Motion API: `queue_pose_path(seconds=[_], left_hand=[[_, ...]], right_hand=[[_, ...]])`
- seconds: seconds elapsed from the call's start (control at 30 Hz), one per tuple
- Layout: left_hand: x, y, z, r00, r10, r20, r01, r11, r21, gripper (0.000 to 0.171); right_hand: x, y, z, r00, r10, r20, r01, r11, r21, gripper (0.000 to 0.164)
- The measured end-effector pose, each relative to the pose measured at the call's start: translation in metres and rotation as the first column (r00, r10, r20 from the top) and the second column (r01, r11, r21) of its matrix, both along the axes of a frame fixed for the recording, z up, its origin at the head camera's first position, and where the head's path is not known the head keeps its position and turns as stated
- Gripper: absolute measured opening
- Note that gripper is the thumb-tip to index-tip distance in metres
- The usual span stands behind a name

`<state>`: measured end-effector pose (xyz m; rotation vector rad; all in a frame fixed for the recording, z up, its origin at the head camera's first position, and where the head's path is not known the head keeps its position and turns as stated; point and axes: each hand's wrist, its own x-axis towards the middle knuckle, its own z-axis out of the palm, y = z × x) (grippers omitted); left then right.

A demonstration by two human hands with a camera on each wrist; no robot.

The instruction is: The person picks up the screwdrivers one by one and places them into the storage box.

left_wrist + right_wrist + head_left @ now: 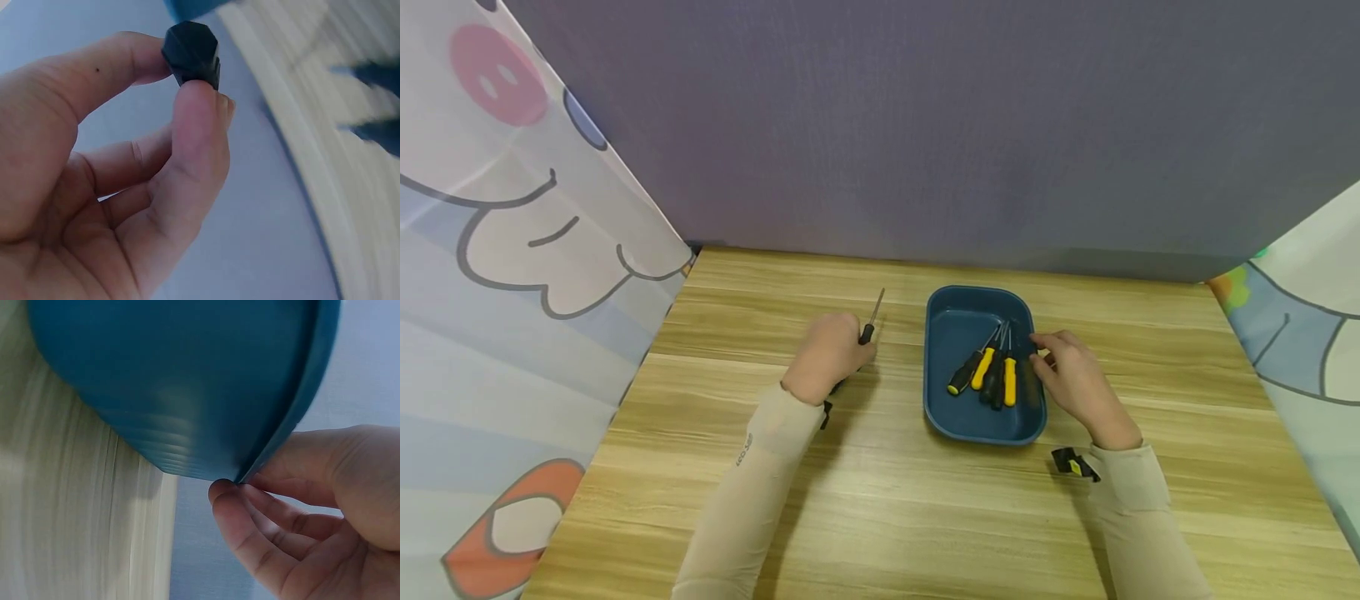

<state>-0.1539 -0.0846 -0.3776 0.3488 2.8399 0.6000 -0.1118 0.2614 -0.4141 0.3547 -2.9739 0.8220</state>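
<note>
My left hand point(826, 354) grips a screwdriver point(867, 335) with a dark handle, to the left of the blue plastic tray point(951, 425). Its thin metal shaft points away toward the back of the table. In the left wrist view the thumb and fingers pinch the faceted handle point(190, 53), seen end-on. My right hand point(1078, 383) is at the tray's right side. There, in the right wrist view, thumb and fingertips point(228, 503) pinch the tray's rim point(294, 425). Inside the tray lie several screwdrivers point(1010, 382) with yellow and black handles, shafts pointing to the back.
The wood-grain table point(895, 517) ends at a grey upright panel point(910, 133) behind the tray. Printed cartoon curtains point(490, 333) hang at the left and right. Small black pieces point(1075, 464) sit at both wrists.
</note>
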Motion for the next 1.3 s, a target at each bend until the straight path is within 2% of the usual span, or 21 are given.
queue_pose_path(seconds=[0.27, 0.4, 0.67, 0.77, 1.0, 1.13, 1.3], left_hand=[[-0.003, 0.042, 0.011, 0.995, -0.096, -0.021, 0.096, 0.995, 0.037, 0.042], [-0.005, 0.065, 0.014, 0.986, -0.161, -0.047, 0.161, 0.987, 0.006, 0.037], [-0.011, 0.109, 0.008, 0.967, -0.253, -0.012, 0.254, 0.967, 0.036, 0.036], [-0.012, 0.123, 0.005, 0.966, -0.259, -0.01, 0.259, 0.965, 0.042, 0.034], [-0.016, 0.149, -0.003, 0.968, -0.246, 0.057, 0.243, 0.969, 0.052, 0.025], [-0.018, 0.159, -0.009, 0.966, -0.248, 0.08, 0.248, 0.969, 0.013, 0.022], [-0.02, 0.17, -0.016, 0.964, -0.247, 0.098, 0.256, 0.963, -0.089, 0.018]], right_hand=[[0.001, 0.002, -0.001, 1.0, -0.006, -0.004, 0.006, 1.0, -0.001, 0.036], [0.001, 0.002, -0.002, 1.0, 0.001, -0.02, -0.001, 1.0, -0.001, 0.035], [0.001, 0.003, -0.005, 0.998, 0.003, -0.065, -0.003, 1.0, 0.0, 0.034], [0.0, 0.003, -0.005, 0.998, 0.001, -0.07, -0.001, 1.0, 0.001, 0.033], [0.0, 0.002, -0.005, 0.999, -0.002, -0.054, 0.002, 1.0, -0.003, 0.034], [0.0, 0.002, -0.004, 0.998, 0.004, -0.055, -0.004, 1.0, -0.006, 0.033], [-0.001, 0.003, -0.004, 0.999, 0.007, -0.045, -0.007, 1.0, -0.006, 0.034]])
